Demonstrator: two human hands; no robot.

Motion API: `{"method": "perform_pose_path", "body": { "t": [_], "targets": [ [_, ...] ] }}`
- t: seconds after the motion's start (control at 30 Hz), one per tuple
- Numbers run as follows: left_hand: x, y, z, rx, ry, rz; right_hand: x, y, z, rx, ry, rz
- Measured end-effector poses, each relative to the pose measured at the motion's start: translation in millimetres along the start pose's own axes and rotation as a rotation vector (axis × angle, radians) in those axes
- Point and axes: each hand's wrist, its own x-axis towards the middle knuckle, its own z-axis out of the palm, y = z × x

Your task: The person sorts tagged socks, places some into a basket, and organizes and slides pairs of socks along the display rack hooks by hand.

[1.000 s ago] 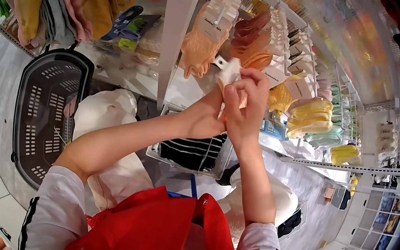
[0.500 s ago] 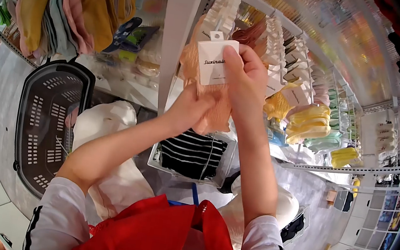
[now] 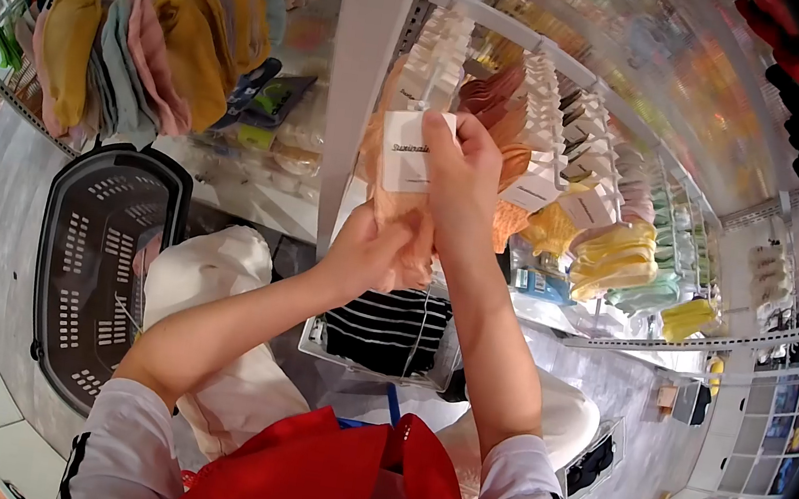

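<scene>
A pair of what look like peach socks [image 3: 391,210], thin and crinkled, hangs from a white header card [image 3: 406,154] with dark lettering. My right hand [image 3: 465,175] pinches the card's right side between thumb and fingers. Lower down, my left hand [image 3: 371,248] is closed on the peach fabric, partly covering it. Directly behind is a rack row of white-carded goods [image 3: 437,53], and rust-coloured pieces [image 3: 492,95] hang beside it. Below my hands, a white wire basket [image 3: 373,371] holds black fabric with white stripes [image 3: 386,334].
A dark plastic shopping basket [image 3: 103,281] stands on the floor at left. Mustard, pink and grey-blue socks [image 3: 133,53] hang above it. A white post [image 3: 366,84] separates the racks. Folded yellow socks [image 3: 613,252] hang at right. Another wire basket [image 3: 594,457] sits on the floor.
Both hands and the carded peach socks have shifted slightly down and to the left in view. The whole scene sits a little lower as well. The grips look the same.
</scene>
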Motion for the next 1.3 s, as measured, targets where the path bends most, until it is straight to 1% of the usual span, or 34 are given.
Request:
{"method": "perform_pose_path", "body": {
  "t": [0.03,0.13,0.23,0.27,0.37,0.4,0.5,0.6,0.67,0.7,0.77,0.8,0.87,0.9,0.97,1.0,1.07,1.1,1.2,1.27,1.3],
  "targets": [
    [0.7,-1.0,-0.9,0.013,-0.007,-0.018,2.2,2.2,-0.7,-0.01,0.004,0.0],
    [6.5,-4.5,5.5,0.029,0.149,-0.113,13.0,21.7,0.1,-0.11,0.051,-0.06],
    [16.0,-21.3,0.3,-0.075,0.26,-0.186,24.5,34.5,1.8,-0.115,0.057,-0.076],
    [18.1,-24.9,-4.1,-0.054,0.242,-0.214,25.3,37.5,2.1,-0.094,0.045,-0.072],
    [20.3,-31.5,-3.9,-0.129,0.318,-0.265,14.4,31.0,6.4,-0.264,-0.018,-0.087],
    [22.6,-37.4,-5.0,-0.134,0.358,-0.26,18.1,53.8,7.1,-0.22,-0.042,-0.06],
    [29.6,-59.3,-12.5,-0.148,0.462,-0.262,15.1,71.5,1.5,-0.186,-0.1,-0.066],
    [30.7,-72.9,-18.4,-0.138,0.53,-0.29,13.3,87.7,-4.2,-0.154,-0.089,-0.048],
    [28.9,-78.1,-18.7,-0.112,0.59,-0.296,14.8,117.3,-6.0,-0.261,-0.102,0.02],
    [27.4,-79.8,-19.8,-0.114,0.582,-0.282,12.6,114.3,-3.8,-0.316,-0.11,0.053],
    [25.7,-82.7,-22.4,-0.119,0.566,-0.257,0.7,109.2,-3.6,-0.257,-0.133,0.074],
    [26.9,-83.6,-22.7,-0.107,0.6,-0.247,-4.2,103.1,-3.1,-0.229,-0.144,0.085],
    [29.3,-86.0,-22.1,-0.086,0.666,-0.231,-4.3,109.9,-3.5,-0.178,-0.218,0.267],
    [29.2,-87.5,-21.8,-0.094,0.654,-0.265,-5.0,115.4,-3.7,-0.152,-0.252,0.358],
    [29.1,-90.7,-22.8,-0.107,0.627,-0.332,-7.8,131.0,-2.2,-0.184,-0.198,0.261],
    [28.0,-98.2,-27.0,-0.113,0.579,-0.384,-10.3,135.8,-2.2,-0.2,-0.171,0.213],
    [25.0,-116.1,-36.2,-0.124,0.483,-0.485,-14.8,136.3,-8.3,-0.281,-0.21,0.234],
    [23.2,-117.0,-34.8,-0.119,0.49,-0.493,-18.2,136.7,-13.3,-0.322,-0.23,0.246],
    [18.1,-116.0,-27.9,-0.112,0.506,-0.538,-29.0,166.8,-39.7,-0.309,-0.339,0.313],
    [17.1,-112.8,-23.2,-0.119,0.506,-0.589,-42.6,164.4,-66.5,-0.486,-0.38,0.186],
    [17.0,-111.4,-21.6,-0.103,0.499,-0.574,-51.4,162.7,-81.3,-0.514,-0.395,0.263]
  ]
}}
